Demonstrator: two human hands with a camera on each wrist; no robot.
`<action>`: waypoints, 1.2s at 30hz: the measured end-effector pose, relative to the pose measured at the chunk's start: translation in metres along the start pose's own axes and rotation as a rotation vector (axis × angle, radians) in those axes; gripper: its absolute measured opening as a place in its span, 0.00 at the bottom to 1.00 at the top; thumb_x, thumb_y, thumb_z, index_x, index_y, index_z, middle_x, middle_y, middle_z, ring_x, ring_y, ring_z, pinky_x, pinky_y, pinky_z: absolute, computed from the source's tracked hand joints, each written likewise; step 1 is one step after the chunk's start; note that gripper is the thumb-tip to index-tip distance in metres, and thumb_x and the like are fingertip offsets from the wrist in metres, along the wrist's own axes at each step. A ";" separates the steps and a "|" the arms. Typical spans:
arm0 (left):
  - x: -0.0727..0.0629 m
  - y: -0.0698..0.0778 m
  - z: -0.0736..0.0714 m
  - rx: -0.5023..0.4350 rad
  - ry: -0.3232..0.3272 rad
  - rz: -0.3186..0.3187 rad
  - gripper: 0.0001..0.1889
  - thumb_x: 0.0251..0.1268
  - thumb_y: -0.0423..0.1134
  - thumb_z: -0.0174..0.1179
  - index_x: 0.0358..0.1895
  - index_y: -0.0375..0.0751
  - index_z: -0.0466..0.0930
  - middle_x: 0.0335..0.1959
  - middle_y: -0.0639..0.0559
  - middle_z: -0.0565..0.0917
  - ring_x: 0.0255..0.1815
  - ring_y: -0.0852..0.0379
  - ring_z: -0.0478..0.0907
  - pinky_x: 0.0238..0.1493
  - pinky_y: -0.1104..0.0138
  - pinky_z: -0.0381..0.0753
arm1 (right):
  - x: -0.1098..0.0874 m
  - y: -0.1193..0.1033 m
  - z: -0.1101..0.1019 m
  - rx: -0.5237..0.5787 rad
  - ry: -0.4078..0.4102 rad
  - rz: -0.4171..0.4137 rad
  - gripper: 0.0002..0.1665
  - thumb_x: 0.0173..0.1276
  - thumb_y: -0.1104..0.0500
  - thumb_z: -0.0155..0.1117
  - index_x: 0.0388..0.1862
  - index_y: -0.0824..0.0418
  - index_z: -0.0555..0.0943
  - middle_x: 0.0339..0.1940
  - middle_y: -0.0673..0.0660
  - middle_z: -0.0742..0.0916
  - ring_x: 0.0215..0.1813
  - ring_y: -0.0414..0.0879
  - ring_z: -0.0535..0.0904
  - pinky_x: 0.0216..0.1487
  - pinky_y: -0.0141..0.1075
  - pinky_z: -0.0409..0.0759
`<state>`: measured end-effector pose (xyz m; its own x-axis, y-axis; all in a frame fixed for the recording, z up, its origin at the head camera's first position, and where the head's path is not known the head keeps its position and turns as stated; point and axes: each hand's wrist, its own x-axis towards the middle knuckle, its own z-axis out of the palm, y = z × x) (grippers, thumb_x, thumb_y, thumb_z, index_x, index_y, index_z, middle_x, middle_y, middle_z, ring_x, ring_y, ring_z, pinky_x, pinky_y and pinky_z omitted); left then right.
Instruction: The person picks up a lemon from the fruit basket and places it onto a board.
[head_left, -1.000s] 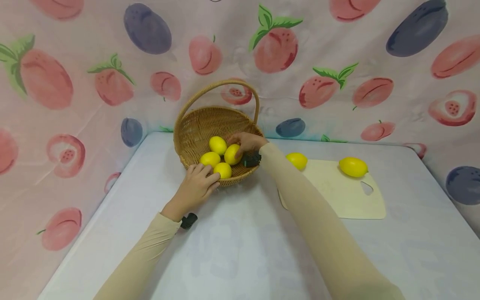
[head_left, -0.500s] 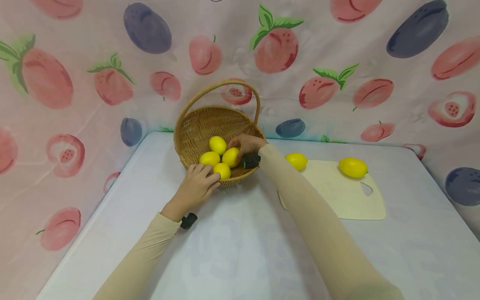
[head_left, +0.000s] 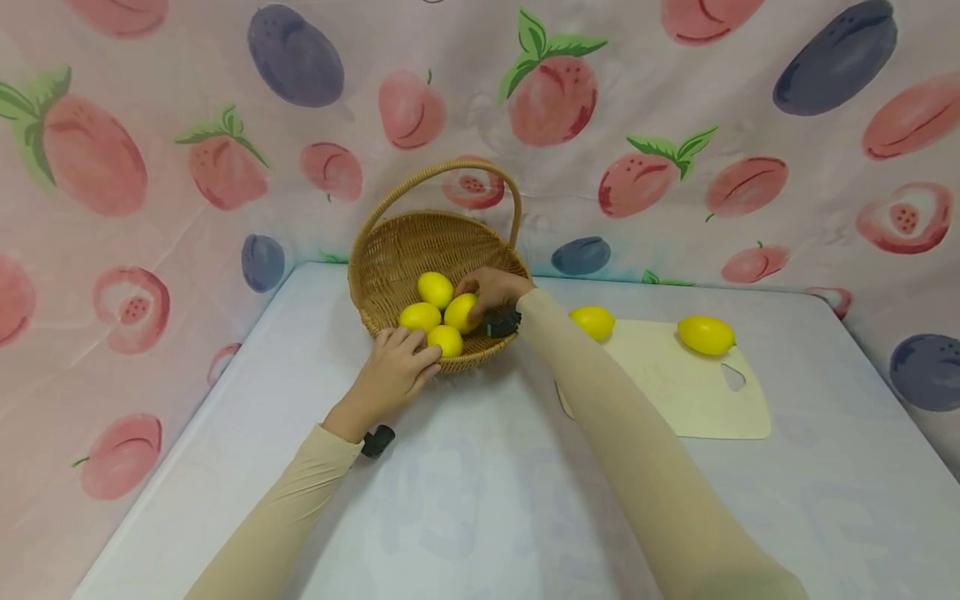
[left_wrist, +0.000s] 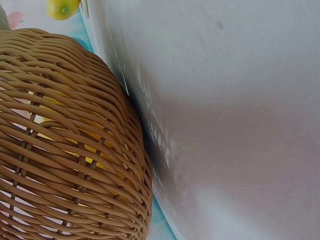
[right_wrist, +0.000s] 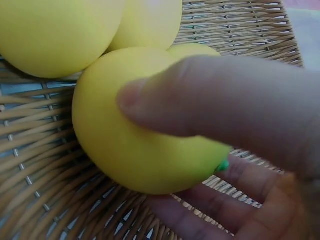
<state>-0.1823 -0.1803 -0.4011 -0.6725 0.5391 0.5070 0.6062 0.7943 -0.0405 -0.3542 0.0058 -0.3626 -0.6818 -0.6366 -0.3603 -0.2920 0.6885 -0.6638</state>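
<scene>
Near the middle of the head view, the right hand (head_left: 492, 287) pinched a yellow lemon (head_left: 457, 313) inside the wicker basket (head_left: 427, 237). In the right wrist view the thumb (right_wrist: 170, 100) pressed on the lemon's upper side, fingers (right_wrist: 215, 202) lay below it, and its green tip (right_wrist: 223, 165) pointed toward the palm. The left hand (head_left: 393, 367) grasped the basket's front rim, just below the centre of the frame.

Three more lemons sat clustered in the basket: a back lemon (head_left: 436, 289), a left lemon (head_left: 419, 317) and a front lemon (head_left: 447, 340) just beside the left fingertips. The handle (head_left: 427, 172) arched above them.

Right of centre, a cream cutting board (head_left: 667, 375) lay on the white table (head_left: 465, 500). One whole lemon (head_left: 707, 334) rested at its upper right; another lemon (head_left: 595, 322) was at its upper left, partly hidden by the right sleeve (head_left: 622, 417). A fruit-print cloth (head_left: 465, 67) filled the background.
</scene>
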 end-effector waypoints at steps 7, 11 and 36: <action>0.000 -0.001 0.001 -0.014 0.006 -0.005 0.06 0.64 0.42 0.57 0.34 0.46 0.72 0.30 0.50 0.69 0.36 0.52 0.63 0.43 0.57 0.61 | 0.000 -0.001 -0.004 -0.023 0.053 -0.030 0.28 0.57 0.62 0.69 0.58 0.58 0.74 0.64 0.61 0.74 0.61 0.53 0.72 0.58 0.43 0.74; 0.000 -0.001 0.001 -0.015 0.001 -0.008 0.06 0.64 0.42 0.57 0.34 0.46 0.72 0.31 0.50 0.69 0.37 0.51 0.63 0.44 0.57 0.61 | -0.003 -0.002 -0.006 -0.007 0.096 -0.065 0.26 0.58 0.61 0.68 0.57 0.59 0.75 0.61 0.61 0.75 0.59 0.52 0.73 0.58 0.43 0.74; 0.001 0.000 -0.001 -0.018 0.004 -0.007 0.06 0.65 0.42 0.57 0.33 0.45 0.71 0.30 0.50 0.68 0.36 0.51 0.63 0.42 0.57 0.60 | -0.025 -0.018 -0.014 0.186 0.247 -0.429 0.29 0.55 0.62 0.71 0.57 0.60 0.73 0.57 0.57 0.78 0.55 0.50 0.76 0.57 0.42 0.75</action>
<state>-0.1827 -0.1802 -0.4003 -0.6753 0.5325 0.5103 0.6090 0.7929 -0.0214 -0.3410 0.0143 -0.3325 -0.6716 -0.7312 0.1197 -0.4707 0.2963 -0.8311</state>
